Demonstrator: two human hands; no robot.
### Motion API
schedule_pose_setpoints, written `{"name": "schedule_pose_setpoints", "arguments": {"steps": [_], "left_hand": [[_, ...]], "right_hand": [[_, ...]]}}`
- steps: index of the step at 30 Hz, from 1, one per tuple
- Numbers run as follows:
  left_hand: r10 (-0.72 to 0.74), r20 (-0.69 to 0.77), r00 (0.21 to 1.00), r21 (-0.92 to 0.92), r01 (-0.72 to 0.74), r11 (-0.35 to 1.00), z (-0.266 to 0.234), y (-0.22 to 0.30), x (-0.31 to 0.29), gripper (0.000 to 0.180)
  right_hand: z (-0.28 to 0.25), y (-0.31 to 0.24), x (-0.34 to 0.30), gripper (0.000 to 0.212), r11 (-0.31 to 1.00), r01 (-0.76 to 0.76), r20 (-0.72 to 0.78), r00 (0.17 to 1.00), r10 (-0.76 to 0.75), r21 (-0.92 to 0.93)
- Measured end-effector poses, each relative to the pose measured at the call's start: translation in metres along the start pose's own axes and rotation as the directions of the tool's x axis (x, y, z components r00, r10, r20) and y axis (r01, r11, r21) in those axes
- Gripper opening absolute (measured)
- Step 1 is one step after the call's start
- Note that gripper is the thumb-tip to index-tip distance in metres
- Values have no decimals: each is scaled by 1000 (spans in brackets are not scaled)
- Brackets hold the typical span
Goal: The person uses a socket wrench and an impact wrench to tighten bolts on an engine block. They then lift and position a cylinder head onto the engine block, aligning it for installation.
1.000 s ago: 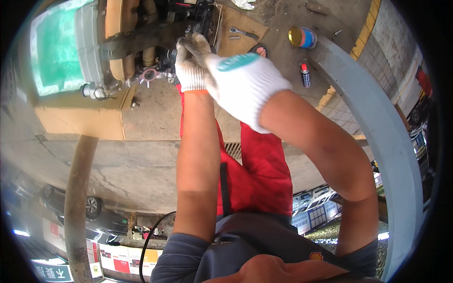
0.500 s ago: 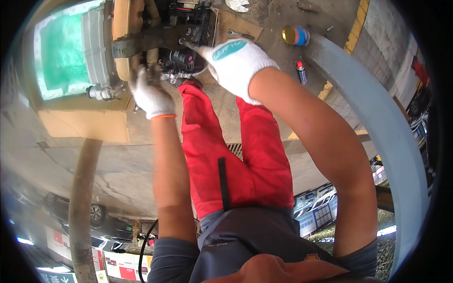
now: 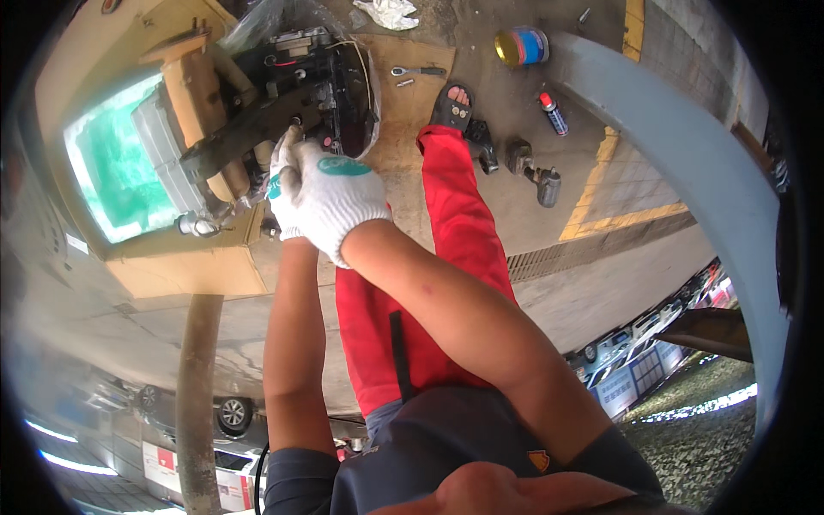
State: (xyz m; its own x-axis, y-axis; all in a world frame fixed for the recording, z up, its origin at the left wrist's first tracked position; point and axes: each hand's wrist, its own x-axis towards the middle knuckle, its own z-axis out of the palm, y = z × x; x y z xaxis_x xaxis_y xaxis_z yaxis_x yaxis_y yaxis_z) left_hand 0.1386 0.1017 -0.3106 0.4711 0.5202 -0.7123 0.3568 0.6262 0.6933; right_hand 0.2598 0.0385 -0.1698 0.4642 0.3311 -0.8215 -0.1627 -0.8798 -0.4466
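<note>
Gloves, white and knitted with teal patches, cover both hands, which meet at the near edge of a dark mechanical assembly (image 3: pixel 342 96). The right hand (image 3: pixel 340 184) lies across the left hand (image 3: pixel 287 204) in this view, its fingers partly curled and pointing up toward the machinery. How far either hand is closed, and whether anything is held between the fingers, I cannot tell, since the right glove hides much of the left. Their fingertips come up close to the lower edge of a dark metal bar (image 3: pixel 233 137), which slants across the assembly just beyond them; contact cannot be made out. Left of the hands stand a brown casting (image 3: pixel 190 93), a grey casing (image 3: pixel 163 153) and a bright green panel (image 3: pixel 113 163), with cardboard (image 3: pixel 184 273) below. To the right, a ratchet (image 3: pixel 418 71) lies on a second cardboard piece (image 3: pixel 395 129), near a sandalled foot (image 3: pixel 453 103). Farther right on the floor are a power tool (image 3: pixel 548 184), a red-capped spray can (image 3: pixel 555 116) and a tin (image 3: pixel 519 47).
</note>
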Motion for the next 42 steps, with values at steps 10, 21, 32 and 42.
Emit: {"name": "schedule_pose_setpoints", "arguments": {"steps": [10, 21, 32, 42], "left_hand": [[396, 145, 907, 832, -328, 448, 1, 18, -24, 49], [116, -184, 976, -64, -130, 989, -85, 127, 23, 63], [252, -177, 951, 314, -188, 931, -56, 119, -6, 72], [291, -128, 948, 255, -252, 933, -69, 114, -3, 72]], "right_hand": [[-26, 18, -12, 31, 890, 248, 44, 967, -251, -383], [-44, -2, -2, 31, 635, 398, 289, 917, -274, -662], [-40, 19, 2, 42, 870, 114, 197, 980, -20, -479], [-29, -1, -19, 51, 855, -10, 33, 999, 32, -519]]}}
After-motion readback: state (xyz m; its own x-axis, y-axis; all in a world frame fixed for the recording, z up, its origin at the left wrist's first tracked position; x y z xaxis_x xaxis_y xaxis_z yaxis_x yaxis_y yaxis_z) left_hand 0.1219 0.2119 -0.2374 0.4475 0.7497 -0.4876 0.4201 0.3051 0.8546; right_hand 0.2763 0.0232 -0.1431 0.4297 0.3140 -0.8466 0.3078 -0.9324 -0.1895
